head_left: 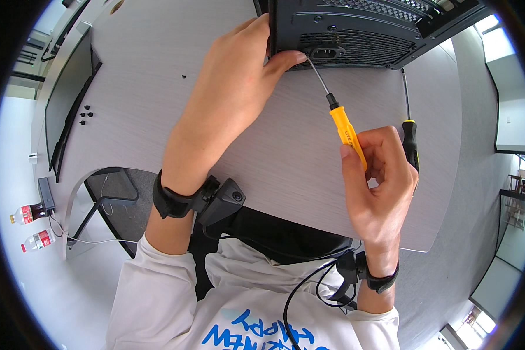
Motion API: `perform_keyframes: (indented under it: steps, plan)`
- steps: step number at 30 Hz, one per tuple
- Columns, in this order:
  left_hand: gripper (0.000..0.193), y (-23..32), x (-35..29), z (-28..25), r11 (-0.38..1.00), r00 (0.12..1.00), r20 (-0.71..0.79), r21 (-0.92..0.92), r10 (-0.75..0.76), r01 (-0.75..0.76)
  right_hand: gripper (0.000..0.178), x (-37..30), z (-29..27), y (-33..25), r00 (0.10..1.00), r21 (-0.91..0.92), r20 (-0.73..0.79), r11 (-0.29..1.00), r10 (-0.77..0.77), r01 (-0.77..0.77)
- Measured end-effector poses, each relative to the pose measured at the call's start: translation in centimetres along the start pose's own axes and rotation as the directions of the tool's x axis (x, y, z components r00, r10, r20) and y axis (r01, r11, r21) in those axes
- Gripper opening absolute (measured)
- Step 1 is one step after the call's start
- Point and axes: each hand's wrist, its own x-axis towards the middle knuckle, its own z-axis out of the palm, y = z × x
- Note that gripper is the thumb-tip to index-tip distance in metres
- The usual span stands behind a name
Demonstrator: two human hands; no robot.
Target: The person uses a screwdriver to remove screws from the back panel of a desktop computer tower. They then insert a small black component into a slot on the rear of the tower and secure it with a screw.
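A black computer case (291,26) lies at the far side of the table, its vented back panel facing me. My left hand (236,73) grips the case's left edge; the fingers go out of sight behind it, and the thumb rests beside the power socket (325,53). In my right hand (382,181) is a yellow-handled screwdriver (345,127), held at a slant with fingers closed round the handle. Its thin shaft reaches up to the panel, the tip right by my left thumb at the socket's left side. Whether the tip sits in a screw is too small to tell.
A second screwdriver (410,140), black and yellow, lies on the table (286,151) right of my right hand. Several small black screws (83,115) sit near a monitor (70,99) at left. Two bottles (38,240) stand farther left. Cables (297,286) hang before my chest.
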Motion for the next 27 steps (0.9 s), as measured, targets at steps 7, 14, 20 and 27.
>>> perform_keyframes:
  steps: [7,14,20,27]
  plan:
    - [0.028,0.0,-0.1,0.1,0.999,0.999,-0.033,-0.027,0.027,-0.028,0.012,0.1,-0.3,0.1,0.999,0.037,0.016,0.999,0.031,-0.032]
    - [0.029,0.1,0.0,0.0,0.999,0.999,-0.042,-0.032,0.029,-0.03,0.012,-0.2,0.1,0.0,0.991,0.163,-0.011,0.978,0.134,-0.131]
    - [0.029,0.1,-0.1,0.0,0.999,0.998,-0.045,-0.003,0.036,-0.036,0.012,-0.2,0.4,-0.7,0.993,0.142,-0.091,0.988,0.069,-0.056]
    - [0.031,0.0,-0.2,-0.1,0.998,0.999,-0.036,0.06,0.003,0.0,0.014,0.1,-0.1,-1.4,0.991,-0.015,-0.127,0.999,-0.031,0.029]
